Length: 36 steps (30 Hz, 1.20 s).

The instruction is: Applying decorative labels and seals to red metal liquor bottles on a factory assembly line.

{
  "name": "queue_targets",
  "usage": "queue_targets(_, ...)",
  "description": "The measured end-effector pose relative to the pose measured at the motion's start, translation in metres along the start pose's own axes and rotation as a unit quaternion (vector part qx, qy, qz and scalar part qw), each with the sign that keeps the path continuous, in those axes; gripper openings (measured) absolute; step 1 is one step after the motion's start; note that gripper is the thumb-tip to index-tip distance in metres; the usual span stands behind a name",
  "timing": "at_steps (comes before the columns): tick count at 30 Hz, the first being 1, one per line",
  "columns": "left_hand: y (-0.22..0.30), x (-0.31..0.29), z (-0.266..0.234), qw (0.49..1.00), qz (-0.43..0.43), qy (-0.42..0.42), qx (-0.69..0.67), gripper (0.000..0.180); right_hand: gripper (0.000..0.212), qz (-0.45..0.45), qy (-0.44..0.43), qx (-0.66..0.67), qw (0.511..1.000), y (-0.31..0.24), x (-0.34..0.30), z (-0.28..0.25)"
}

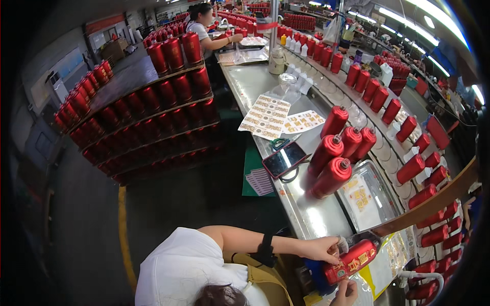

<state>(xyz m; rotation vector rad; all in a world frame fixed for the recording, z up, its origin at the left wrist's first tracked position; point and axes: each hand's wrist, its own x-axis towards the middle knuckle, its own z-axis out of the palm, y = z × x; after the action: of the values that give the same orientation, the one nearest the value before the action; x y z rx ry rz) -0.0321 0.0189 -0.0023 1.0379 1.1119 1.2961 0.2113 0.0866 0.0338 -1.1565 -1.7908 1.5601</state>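
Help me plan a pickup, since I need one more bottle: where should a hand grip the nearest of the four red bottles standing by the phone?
Probably grip that red bottle around its broad cylindrical body, coming from the phone side. Its neck is narrow, the other bottles crowd behind it, and the steel tray lies to its right.

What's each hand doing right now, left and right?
Left hand: closed on the neck end of the lying red bottle.
Right hand: fingers against the bottle's lower side; grip cannot be told at the frame edge.
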Motion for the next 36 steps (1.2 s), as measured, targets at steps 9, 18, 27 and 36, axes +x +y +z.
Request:
queue_targets(9, -0.028, 0.002, 0.001, 0.998, -0.029, 0.006, -0.062, 0.046, 0.013, -0.052, -0.015, 0.017, 0.998, 0.014, 0.002, -0.002)
queue_targets(18, -0.02, 0.003, -0.002, 0.997, -0.049, -0.01, -0.066, 0.046, 0.015, -0.007, -0.009, 0.015, 1.0, 0.02, 0.005, -0.004)
queue_targets(27, -0.013, 0.0, -0.001, 0.998, -0.04, -0.008, -0.051, 0.05, 0.013, -0.024, 0.003, 0.006, 1.0, 0.015, 0.005, 0.001)
queue_targets(36, -0.005, -0.002, -0.001, 0.999, -0.026, -0.013, -0.013, 0.044, 0.013, -0.028, 0.015, 0.03, 0.999, 0.033, 0.012, -0.002)
